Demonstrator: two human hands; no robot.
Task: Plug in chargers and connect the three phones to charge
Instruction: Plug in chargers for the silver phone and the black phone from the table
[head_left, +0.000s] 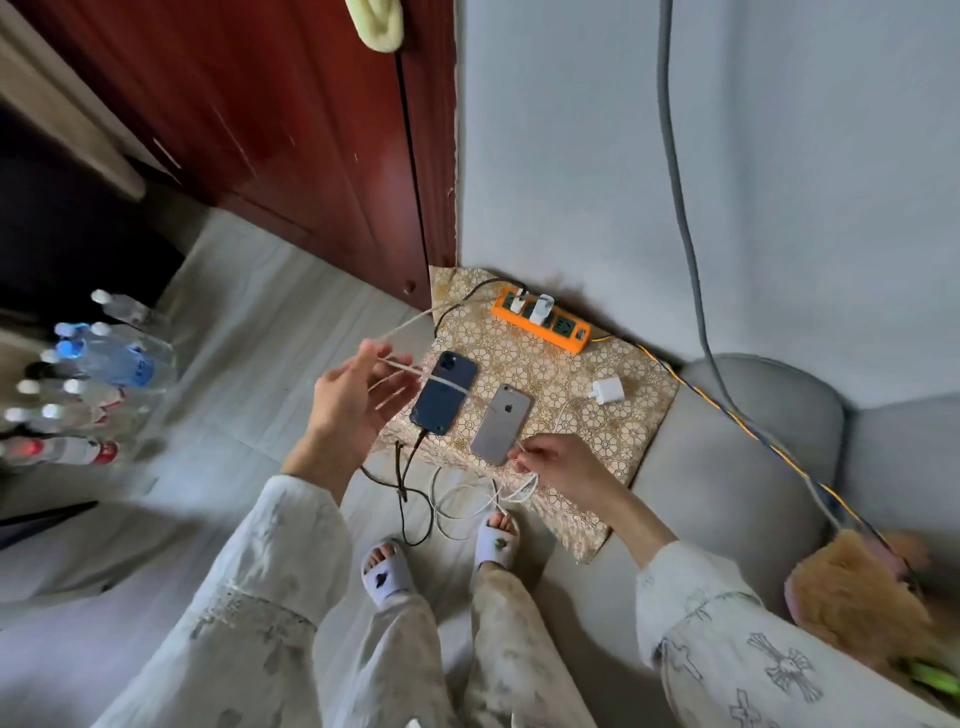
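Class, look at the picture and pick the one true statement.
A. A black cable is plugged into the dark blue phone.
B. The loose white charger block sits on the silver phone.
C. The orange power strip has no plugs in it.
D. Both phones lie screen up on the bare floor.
A: a black cable runs into the bottom end of the dark blue phone, which lies face down on the patterned cloth beside the silver phone.

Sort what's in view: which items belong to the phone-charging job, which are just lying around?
Job:
- orange power strip with two chargers plugged in
- loose white charger
- dark blue phone, black cable attached
- silver phone
- white cable pinched by right hand
- pale cable by left hand

Lying about:
- water bottles
- furry brown thing
- patterned cloth
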